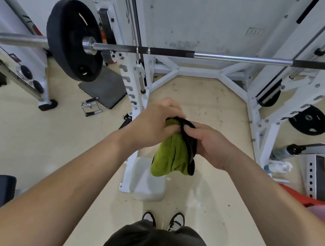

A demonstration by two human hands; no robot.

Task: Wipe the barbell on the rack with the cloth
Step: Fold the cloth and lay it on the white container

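Barbell rests on the rack; left hand and right hand grip the cloth.

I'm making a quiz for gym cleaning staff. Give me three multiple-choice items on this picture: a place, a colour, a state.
1. The plate on the barbell sits at the person's: A left; B right; C front.
2. The cloth is mostly: A red; B green; C white.
3. The cloth is: A pressed on the barbell; B spread on the floor; C bunched in both hands.
1 A: the plate hangs left of the rack post. 2 B: green with a dark edge. 3 C: the left hand and right hand grip it below the barbell.
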